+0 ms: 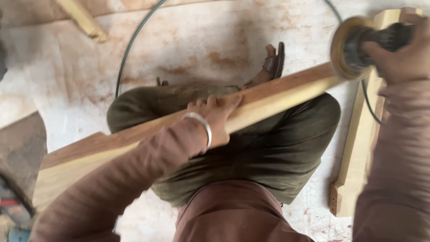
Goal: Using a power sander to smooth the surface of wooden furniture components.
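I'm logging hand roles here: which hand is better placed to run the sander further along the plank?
Right, probably. The right hand already grips the sander, whose disc sits at the plank. The left hand lies on the plank, steadying it.

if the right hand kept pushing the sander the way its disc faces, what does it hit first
The right hand points the sander left and down, and its disc already looks pressed to the end of the long plank that the left hand steadies. Depth is unclear.
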